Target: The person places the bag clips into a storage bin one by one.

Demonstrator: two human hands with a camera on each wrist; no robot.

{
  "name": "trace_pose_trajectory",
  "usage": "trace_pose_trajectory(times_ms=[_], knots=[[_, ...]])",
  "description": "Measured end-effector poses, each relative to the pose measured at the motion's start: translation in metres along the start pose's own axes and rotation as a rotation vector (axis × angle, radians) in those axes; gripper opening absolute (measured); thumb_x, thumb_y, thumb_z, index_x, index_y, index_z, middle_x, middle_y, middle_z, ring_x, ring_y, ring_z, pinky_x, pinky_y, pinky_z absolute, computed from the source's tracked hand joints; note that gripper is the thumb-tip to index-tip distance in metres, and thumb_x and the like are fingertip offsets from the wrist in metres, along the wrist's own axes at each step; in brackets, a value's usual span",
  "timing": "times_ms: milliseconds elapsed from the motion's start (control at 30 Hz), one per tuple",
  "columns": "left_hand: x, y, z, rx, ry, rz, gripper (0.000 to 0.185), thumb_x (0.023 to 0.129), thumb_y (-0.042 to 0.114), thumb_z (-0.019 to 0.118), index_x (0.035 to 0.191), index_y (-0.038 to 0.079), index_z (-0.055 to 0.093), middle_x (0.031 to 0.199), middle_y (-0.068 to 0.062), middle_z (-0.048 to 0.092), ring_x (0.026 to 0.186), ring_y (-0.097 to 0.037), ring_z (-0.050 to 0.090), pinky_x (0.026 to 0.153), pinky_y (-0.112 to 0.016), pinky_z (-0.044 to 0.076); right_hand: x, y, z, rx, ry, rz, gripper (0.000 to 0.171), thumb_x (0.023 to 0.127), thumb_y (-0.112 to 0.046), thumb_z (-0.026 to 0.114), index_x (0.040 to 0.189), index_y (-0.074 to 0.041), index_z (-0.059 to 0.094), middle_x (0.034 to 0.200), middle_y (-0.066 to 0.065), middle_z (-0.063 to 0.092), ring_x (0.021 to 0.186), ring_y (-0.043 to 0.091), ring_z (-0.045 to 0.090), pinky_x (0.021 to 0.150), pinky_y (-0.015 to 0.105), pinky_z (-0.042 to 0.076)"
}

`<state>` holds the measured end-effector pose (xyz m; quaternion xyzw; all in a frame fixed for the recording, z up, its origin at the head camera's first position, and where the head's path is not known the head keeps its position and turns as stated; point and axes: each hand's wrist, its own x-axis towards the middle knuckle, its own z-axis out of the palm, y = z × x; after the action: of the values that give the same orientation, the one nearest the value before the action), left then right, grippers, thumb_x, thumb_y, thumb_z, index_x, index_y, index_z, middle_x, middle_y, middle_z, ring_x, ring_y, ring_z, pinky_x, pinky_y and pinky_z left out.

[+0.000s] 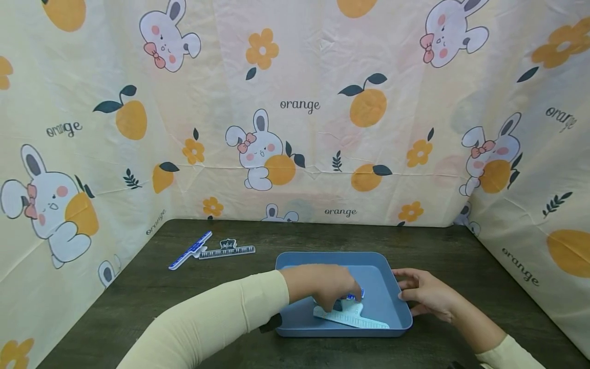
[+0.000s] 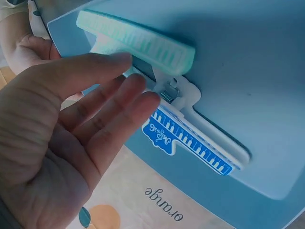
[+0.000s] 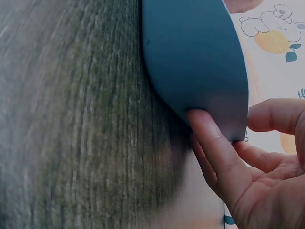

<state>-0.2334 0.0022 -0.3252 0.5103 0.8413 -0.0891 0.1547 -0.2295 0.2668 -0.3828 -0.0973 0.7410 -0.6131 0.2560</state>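
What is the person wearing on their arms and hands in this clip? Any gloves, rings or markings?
Both arms wear plain long sleeves, pale cream-yellow, with no print; the left sleeve ends at the wrist, as does the right sleeve. The left hand and right hand are bare: no gloves, and no rings or markings show.

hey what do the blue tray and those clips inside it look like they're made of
The rounded blue tray looks like moulded plastic with a matte, even finish and smooth curved corners. The mint-green clip and the white clip with blue piano-key print also look like plastic, glossier; a small metal-looking spring shows at the hinge.
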Motion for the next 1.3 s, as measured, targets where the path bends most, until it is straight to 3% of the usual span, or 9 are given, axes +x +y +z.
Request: trace_pose_trajectory(times_ms=[100,233,533,867,1100,1300], knots=[[0.0,0.001,0.001,-0.017,-0.014,0.005,0.058,0.077,-0.004,0.076,0.128,0.019,0.064,0.105,0.008,0.064,0.076,-0.003,0.05,0.063,-0.016,0.041,0.0,0.0,0.0,-0.005,0.005,0.0,0.071,0.088,0.005,0.059,0.146,0.015,0.018,0.118,0.022,0.06,0.095,0.032,0.065,0.073,0.054,0.055],[-0.002,0.001,0.0,-0.014,-0.006,-0.007,0.058,0.077,-0.005,0.075,0.128,0.02,0.064,0.105,0.008,0.065,0.078,-0.004,0.052,0.063,-0.017,0.042,0.0,-0.001,0.001,-0.011,0.007,0.001,0.071,0.088,0.005,0.059,0.146,0.015,0.018,0.118,0.023,0.06,0.095,0.032,0.065,0.073,0.054,0.055],[-0.007,-0.001,-0.005,0.013,0.081,-0.017,0.047,0.081,0.004,0.074,0.124,0.02,0.067,0.106,0.007,0.068,0.091,-0.001,0.06,0.075,-0.016,0.047,0.0,-0.001,0.001,-0.024,0.021,0.007,0.071,0.088,0.004,0.059,0.145,0.015,0.019,0.119,0.023,0.06,0.096,0.033,0.065,0.073,0.053,0.055],[-0.015,-0.004,-0.005,-0.03,0.195,-0.018,0.035,0.085,0.014,0.071,0.12,0.016,0.069,0.116,0.007,0.066,0.106,-0.005,0.059,0.089,-0.018,0.046,-0.001,-0.001,0.002,-0.031,0.024,0.012,0.07,0.089,0.004,0.059,0.145,0.016,0.018,0.12,0.025,0.059,0.096,0.032,0.065,0.073,0.054,0.055],[-0.024,-0.006,-0.005,-0.024,0.269,-0.025,0.037,0.087,0.019,0.072,0.123,0.017,0.067,0.112,0.001,0.063,0.088,-0.003,0.054,0.075,-0.016,0.044,-0.001,-0.001,0.001,-0.035,0.02,0.009,0.07,0.089,0.004,0.059,0.145,0.016,0.019,0.12,0.024,0.059,0.096,0.032,0.065,0.073,0.052,0.055],[-0.03,-0.005,-0.004,0.002,0.338,-0.034,0.038,0.087,0.02,0.071,0.124,0.018,0.066,0.111,0.002,0.062,0.084,-0.004,0.053,0.075,-0.017,0.045,0.0,-0.001,0.001,-0.041,0.018,0.008,0.071,0.089,0.003,0.059,0.145,0.017,0.018,0.12,0.024,0.059,0.095,0.032,0.065,0.073,0.052,0.056]])
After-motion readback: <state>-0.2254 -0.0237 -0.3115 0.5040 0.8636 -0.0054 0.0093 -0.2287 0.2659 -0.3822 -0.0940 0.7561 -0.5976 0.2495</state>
